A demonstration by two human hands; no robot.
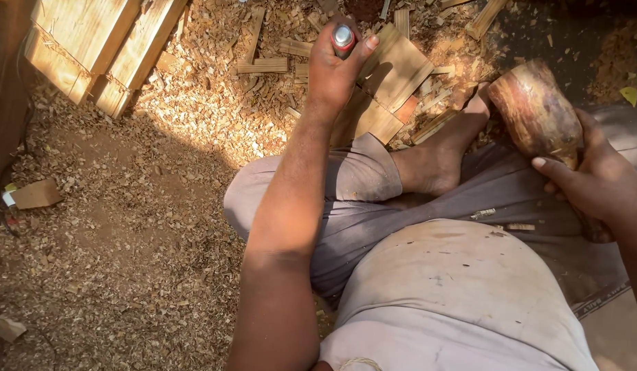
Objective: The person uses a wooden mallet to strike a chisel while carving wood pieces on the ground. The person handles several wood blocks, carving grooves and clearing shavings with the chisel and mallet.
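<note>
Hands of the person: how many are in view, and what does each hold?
2. The left hand grips a tool handle over the wood scraps; the right hand holds a wooden mallet at frame right.

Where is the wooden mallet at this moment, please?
In the head view, the wooden mallet is at the upper right, gripped by the right hand, its thick head just beside the bare foot.

One red-handled tool (344, 40), one wooden mallet (536, 111), two hands.
</note>
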